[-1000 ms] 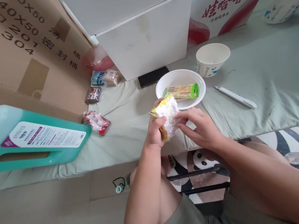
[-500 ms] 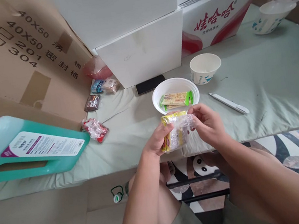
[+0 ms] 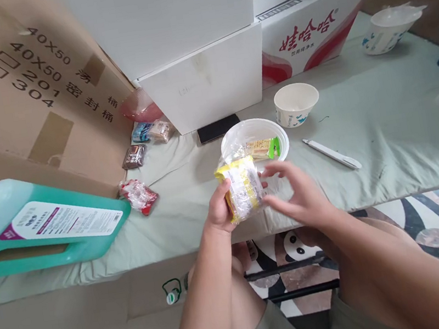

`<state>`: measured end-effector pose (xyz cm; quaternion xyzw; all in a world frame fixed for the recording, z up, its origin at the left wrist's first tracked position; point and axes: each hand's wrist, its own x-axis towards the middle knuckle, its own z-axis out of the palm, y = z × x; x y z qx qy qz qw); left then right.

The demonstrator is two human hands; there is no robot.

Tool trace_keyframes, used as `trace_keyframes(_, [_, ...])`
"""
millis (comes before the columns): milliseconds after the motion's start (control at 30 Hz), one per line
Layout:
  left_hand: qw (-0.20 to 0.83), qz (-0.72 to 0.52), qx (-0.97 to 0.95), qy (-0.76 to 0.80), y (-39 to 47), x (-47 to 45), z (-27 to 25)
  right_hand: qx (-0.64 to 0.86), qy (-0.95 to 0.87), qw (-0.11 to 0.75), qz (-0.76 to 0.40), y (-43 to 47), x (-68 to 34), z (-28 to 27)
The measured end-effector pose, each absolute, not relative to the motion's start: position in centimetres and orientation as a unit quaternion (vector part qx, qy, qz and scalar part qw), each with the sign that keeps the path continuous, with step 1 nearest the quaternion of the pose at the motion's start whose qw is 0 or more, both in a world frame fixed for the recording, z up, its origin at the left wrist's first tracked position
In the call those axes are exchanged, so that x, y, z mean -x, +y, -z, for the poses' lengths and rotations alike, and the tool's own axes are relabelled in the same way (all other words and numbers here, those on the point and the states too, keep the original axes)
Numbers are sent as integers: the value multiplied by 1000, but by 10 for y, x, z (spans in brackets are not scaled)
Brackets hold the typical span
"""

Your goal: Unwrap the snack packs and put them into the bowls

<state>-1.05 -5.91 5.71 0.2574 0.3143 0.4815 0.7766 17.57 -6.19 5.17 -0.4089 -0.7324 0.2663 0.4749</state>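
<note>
A yellow and white snack packet (image 3: 244, 189) in loose clear plastic is gripped at its left side by my left hand (image 3: 219, 210). My right hand (image 3: 303, 196) is at the packet's right edge, thumb and fingers spread; whether a fingertip touches the packet I cannot tell. Just behind the packet stands a white plastic bowl (image 3: 285, 142), partly covered by the packet and its clear film. Inside the bowl lies a green-ended cracker packet (image 3: 262, 149).
A black phone (image 3: 218, 129), a paper bowl (image 3: 297, 105) and a white utility knife (image 3: 332, 154) surround the bowl. Left are small wrapped packs (image 3: 134, 157), a red pack (image 3: 140, 196) and a teal jug (image 3: 70, 224). White boxes (image 3: 202, 81) stand behind.
My right hand has let go of the clear plastic and spread its fingers. The packet in my left hand has turned more upright and moved slightly left, with its film now over the bowl.
</note>
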Motion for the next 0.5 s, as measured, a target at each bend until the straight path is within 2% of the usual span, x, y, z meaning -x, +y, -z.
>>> trace_keyframes(67, [761,-501,-253,326,-59,11,-57,411,-775,424,-225,-67,-169,-51])
trace_keyframes(133, [756,-503,-250,336,-59,11,-57,424,-783,413,-190,-68,-164,-50])
trace_keyframes(233, [755,-501,-252,339,-59,12,-58,409,-791,416,-185,-68,-162,-51])
trace_keyframes(367, [740,-528,-249,333,-57,14,-59,379,-774,450,-233,-70,-164,-54])
trace_keyframes(500, [742,-528,-255,325,-56,13,-58,402,-758,458,-232,-71,-163,-51])
